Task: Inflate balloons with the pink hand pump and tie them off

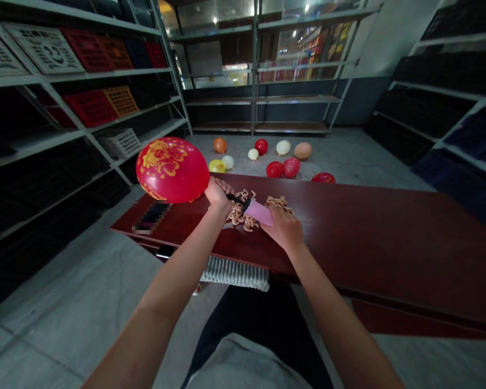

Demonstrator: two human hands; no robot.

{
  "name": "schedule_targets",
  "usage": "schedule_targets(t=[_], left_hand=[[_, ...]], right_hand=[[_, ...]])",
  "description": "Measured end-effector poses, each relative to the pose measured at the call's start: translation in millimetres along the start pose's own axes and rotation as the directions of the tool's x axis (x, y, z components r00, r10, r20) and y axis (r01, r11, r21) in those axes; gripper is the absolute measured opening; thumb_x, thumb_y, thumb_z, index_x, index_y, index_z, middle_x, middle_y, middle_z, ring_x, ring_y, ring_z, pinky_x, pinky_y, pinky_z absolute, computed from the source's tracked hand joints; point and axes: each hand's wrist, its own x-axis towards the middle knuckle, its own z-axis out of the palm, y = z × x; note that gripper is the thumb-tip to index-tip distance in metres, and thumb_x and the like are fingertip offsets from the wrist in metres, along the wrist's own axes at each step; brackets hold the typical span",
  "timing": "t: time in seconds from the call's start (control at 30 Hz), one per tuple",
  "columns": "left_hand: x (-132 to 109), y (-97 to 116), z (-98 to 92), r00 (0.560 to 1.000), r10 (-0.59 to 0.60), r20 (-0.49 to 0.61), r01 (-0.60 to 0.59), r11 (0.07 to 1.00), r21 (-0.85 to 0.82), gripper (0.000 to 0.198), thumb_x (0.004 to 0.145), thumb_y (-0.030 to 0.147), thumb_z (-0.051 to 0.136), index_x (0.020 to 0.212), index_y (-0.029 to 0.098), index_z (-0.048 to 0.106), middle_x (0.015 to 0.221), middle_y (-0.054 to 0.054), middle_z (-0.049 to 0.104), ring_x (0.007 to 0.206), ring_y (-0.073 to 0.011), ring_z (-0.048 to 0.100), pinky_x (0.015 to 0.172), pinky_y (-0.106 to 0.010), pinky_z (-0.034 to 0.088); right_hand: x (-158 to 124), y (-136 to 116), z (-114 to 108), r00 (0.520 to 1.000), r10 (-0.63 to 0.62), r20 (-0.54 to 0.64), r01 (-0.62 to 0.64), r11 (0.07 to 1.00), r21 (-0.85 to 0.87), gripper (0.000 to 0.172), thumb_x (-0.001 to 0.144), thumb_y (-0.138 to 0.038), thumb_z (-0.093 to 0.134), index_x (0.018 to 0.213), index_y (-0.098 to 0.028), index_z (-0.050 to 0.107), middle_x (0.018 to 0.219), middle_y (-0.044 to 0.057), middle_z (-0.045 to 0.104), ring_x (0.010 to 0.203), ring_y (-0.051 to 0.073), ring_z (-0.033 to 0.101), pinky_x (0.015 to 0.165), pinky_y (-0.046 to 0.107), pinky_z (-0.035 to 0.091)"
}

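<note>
Can't make out the neck of the inflated red balloon [172,170] with yellow print: covered by left hand [217,193], clamped on it at the black nozzle [238,200] of the pink hand pump [260,212]. Held above left end of bench [389,232], blocking view of its far corner. Clamped on pump's other end with right hand [284,226], some fingers out of sight. Strewn under and around the pump: tan curled pieces [240,216], partly covered, too small to identify; more just past right fingers. Pixelated at left: dark phone-like slab [150,217]. Jutting out under near edge: grey ribbed cloth [235,273], rest hidden. Cut off by bottom frame edge: both forearms.

Dark red-brown and glossy on top, running out of frame at right. Scattered beyond, on grey floor [65,335]: loose balloons [291,167] in red, orange, yellow, white, peach; one patterned red partly hidden by bench edge. Lined with metal racks [294,99]; stacked at left with plastic crates [87,49]. Too dark at right to tell contents apart.
</note>
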Motion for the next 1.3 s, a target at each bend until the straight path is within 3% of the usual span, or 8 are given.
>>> schedule_targets(t=[0.13, 0.33, 0.47, 0.57, 0.83, 0.97, 1.17, 1.3], left_hand=[[12, 25, -24.2, 0.995, 0.032, -0.098, -0.037, 0.998, -0.050, 0.034, 0.088, 0.010, 0.039, 0.059, 0.020, 0.023, 0.044, 0.007, 0.021, 0.032, -0.0071, 0.021, 0.039, -0.023, 0.020], [30, 69, -48.1, 0.987, 0.077, -0.140, -0.089, 0.993, -0.081, 0.033, 0.087, 0.011, 0.040, 0.060, 0.020, 0.023, 0.045, 0.008, 0.021, 0.032, -0.0064, 0.021, 0.039, -0.022, 0.021], [37, 91, -48.1, 0.983, 0.057, -0.172, -0.074, 0.993, -0.091, 0.035, 0.091, 0.014, 0.038, 0.060, 0.020, 0.021, 0.044, 0.008, 0.019, 0.031, -0.0064, 0.021, 0.038, -0.021, 0.021], [36, 94, -38.2, 0.986, 0.074, -0.146, -0.087, 0.993, -0.080, 0.039, 0.094, 0.017, 0.040, 0.060, 0.020, 0.022, 0.044, 0.008, 0.019, 0.031, -0.0062, 0.021, 0.038, -0.021, 0.023], [25, 64, 12.9, 0.990, 0.141, 0.019, -0.138, 0.986, -0.092, 0.049, 0.102, 0.033, 0.044, 0.059, 0.020, 0.024, 0.043, 0.008, 0.021, 0.032, -0.0067, 0.022, 0.036, -0.022, 0.022], [8, 36, 34.8, 0.982, 0.151, 0.111, -0.142, 0.986, -0.086, 0.054, 0.101, 0.042, 0.048, 0.057, 0.020, 0.027, 0.042, 0.007, 0.022, 0.031, -0.0071, 0.022, 0.036, -0.024, 0.022], [-34, -35, 47.8, 0.962, 0.177, 0.207, -0.169, 0.984, -0.055, 0.060, 0.098, 0.052, 0.050, 0.052, 0.020, 0.030, 0.039, 0.005, 0.025, 0.031, -0.0084, 0.025, 0.036, -0.026, 0.022], [-47, -53, 49.2, 0.948, 0.209, 0.240, -0.203, 0.978, -0.050, 0.061, 0.098, 0.053, 0.051, 0.051, 0.020, 0.030, 0.039, 0.005, 0.025, 0.030, -0.0083, 0.025, 0.036, -0.026, 0.023]], right_hand=[[-2, 0, -1, 0.995, -0.095, 0.023, 0.097, 0.993, -0.074, 0.038, 0.086, -0.037, 0.062, 0.118, -0.016, 0.064, 0.105, 0.013, 0.073, 0.087, 0.026, 0.069, 0.074, 0.033, 0.047], [-1, -1, -5, 0.987, -0.157, 0.015, 0.158, 0.981, -0.109, 0.031, 0.084, -0.033, 0.062, 0.110, -0.016, 0.067, 0.096, 0.012, 0.073, 0.081, 0.025, 0.068, 0.071, 0.033, 0.048], [0, -3, -5, 0.985, -0.174, 0.019, 0.175, 0.977, -0.123, 0.030, 0.086, -0.034, 0.061, 0.108, -0.016, 0.068, 0.093, 0.012, 0.074, 0.080, 0.025, 0.069, 0.072, 0.034, 0.049], [-2, -2, -3, 0.989, -0.148, -0.007, 0.146, 0.982, -0.123, 0.031, 0.086, -0.035, 0.062, 0.110, -0.016, 0.067, 0.094, 0.011, 0.075, 0.079, 0.026, 0.070, 0.071, 0.034, 0.050], [-4, 9, -11, 0.998, 0.032, -0.057, -0.035, 0.998, -0.054, 0.038, 0.080, -0.033, 0.063, 0.115, -0.019, 0.065, 0.093, 0.011, 0.075, 0.075, 0.026, 0.069, 0.066, 0.036, 0.050], [-3, 14, -12, 0.991, 0.110, -0.077, -0.112, 0.993, -0.031, 0.037, 0.079, -0.035, 0.063, 0.113, -0.018, 0.066, 0.089, 0.011, 0.075, 0.074, 0.027, 0.069, 0.065, 0.035, 0.049], [-3, 20, -11, 0.973, 0.218, -0.080, -0.216, 0.976, 0.035, 0.038, 0.078, -0.039, 0.065, 0.111, -0.019, 0.064, 0.092, 0.012, 0.074, 0.078, 0.028, 0.069, 0.068, 0.037, 0.049], [-2, 18, -14, 0.955, 0.283, -0.087, -0.278, 0.959, 0.061, 0.037, 0.079, -0.039, 0.066, 0.110, -0.018, 0.064, 0.091, 0.012, 0.073, 0.079, 0.028, 0.068, 0.069, 0.036, 0.048]])
